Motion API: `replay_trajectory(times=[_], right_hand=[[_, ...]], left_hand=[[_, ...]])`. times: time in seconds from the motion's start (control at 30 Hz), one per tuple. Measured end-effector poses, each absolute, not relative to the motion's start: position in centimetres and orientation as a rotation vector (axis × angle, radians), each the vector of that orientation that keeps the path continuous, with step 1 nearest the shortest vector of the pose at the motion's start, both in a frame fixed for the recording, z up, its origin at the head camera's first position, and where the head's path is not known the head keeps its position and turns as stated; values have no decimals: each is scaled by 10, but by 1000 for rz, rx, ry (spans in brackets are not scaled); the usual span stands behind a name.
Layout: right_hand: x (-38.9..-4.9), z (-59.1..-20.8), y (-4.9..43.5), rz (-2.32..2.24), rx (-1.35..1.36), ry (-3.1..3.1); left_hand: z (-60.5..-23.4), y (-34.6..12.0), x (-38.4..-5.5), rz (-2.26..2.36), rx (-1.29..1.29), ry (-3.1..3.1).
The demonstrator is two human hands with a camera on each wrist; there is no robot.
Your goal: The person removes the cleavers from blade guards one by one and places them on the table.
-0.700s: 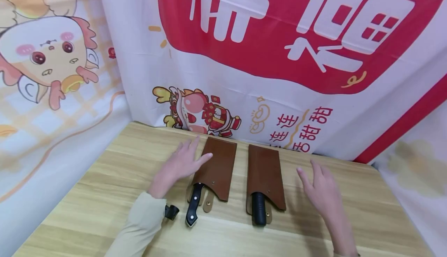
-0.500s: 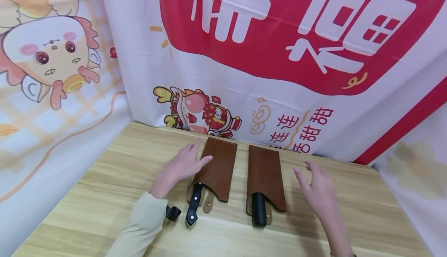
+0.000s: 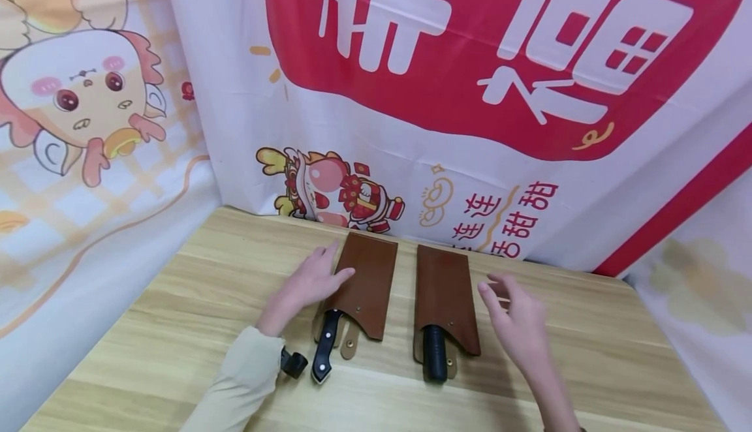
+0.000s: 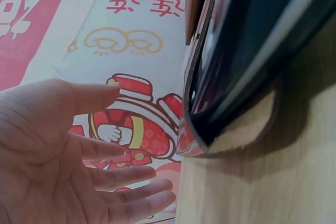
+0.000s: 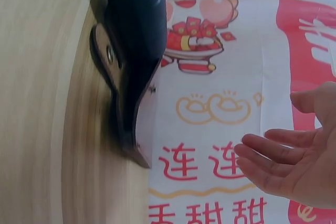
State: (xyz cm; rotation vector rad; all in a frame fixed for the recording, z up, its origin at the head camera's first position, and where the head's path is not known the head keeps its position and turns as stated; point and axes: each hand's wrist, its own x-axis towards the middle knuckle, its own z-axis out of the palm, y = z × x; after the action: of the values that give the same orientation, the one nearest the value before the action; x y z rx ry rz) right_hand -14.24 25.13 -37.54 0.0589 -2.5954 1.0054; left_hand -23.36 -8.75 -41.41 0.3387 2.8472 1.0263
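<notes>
Two brown leather sheaths lie side by side on the table, each with a knife in it. From the left sheath (image 3: 371,269) sticks a black riveted handle (image 3: 326,347); from the right sheath (image 3: 444,282), a thick black handle (image 3: 435,354). The blades are hidden inside. My left hand (image 3: 308,280) hovers with spread fingers at the left sheath's edge, its thumb overlapping the leather in the head view. My right hand (image 3: 519,318) is off to the right of the right sheath, fingers slightly bent and holding nothing. Both wrist views show bare palms, the left hand (image 4: 58,150) and the right hand (image 5: 294,150).
A strap with a snap hangs out by each handle, such as the left strap (image 3: 350,340). The wooden table (image 3: 194,327) ends at a printed cloth backdrop (image 3: 376,112). A black wrist device (image 3: 294,361) sits by the left sleeve.
My right hand has moved left, closer to the right sheath, with its fingers bending a little. The left hand has barely shifted. Sheaths and knives have stayed put.
</notes>
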Motion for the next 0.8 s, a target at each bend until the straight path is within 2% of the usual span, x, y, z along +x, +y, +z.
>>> replay_trajectory(times=[0.13,0.4,0.8], right_hand=[[-139,-376,242,1108,64,-2570],[-137,-377,221,1661,42,-2478],[-135,-381,207,1861,29,-2465]], left_hand=[[-416,-84,-233,1071,318,2828],[-420,-80,-231,1113,301,2778],[-425,-78,-230,1119,228,2748]])
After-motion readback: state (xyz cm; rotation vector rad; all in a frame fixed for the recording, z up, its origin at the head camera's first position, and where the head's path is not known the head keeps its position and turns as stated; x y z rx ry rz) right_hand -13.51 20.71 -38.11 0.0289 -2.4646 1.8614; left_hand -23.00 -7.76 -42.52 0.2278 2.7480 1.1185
